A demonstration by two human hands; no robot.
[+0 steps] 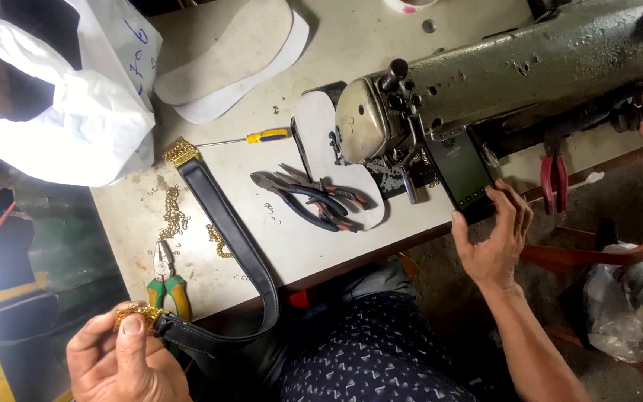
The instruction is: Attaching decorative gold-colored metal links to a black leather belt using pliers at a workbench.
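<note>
Head view: your left hand (124, 357) sat low at the frame's bottom left, fingers clenched around a gold chain piece (137, 313) fixed to the near end of a black strap (225, 223). The strap ran up across the table (351, 45) to a gold fitting (181, 152) at its far end, then looped back down off the table edge toward your lap. Your right hand (494, 242) was at the table's front edge, fingers loosely spread, fingertips touching the lower end of a dark phone (461, 171) lying under the sewing machine (500, 82); it wasn't gripping it. Green-handled pliers (167, 283) lay just beside the strap on the left, loose gold chain (174, 216) above them. Dark pliers (306, 199) rested on a white sole cutout (329, 156) near the machine head. Yellow-handled screwdriver (251, 138) lay further back, white bag (61, 104) at upper left.
</note>
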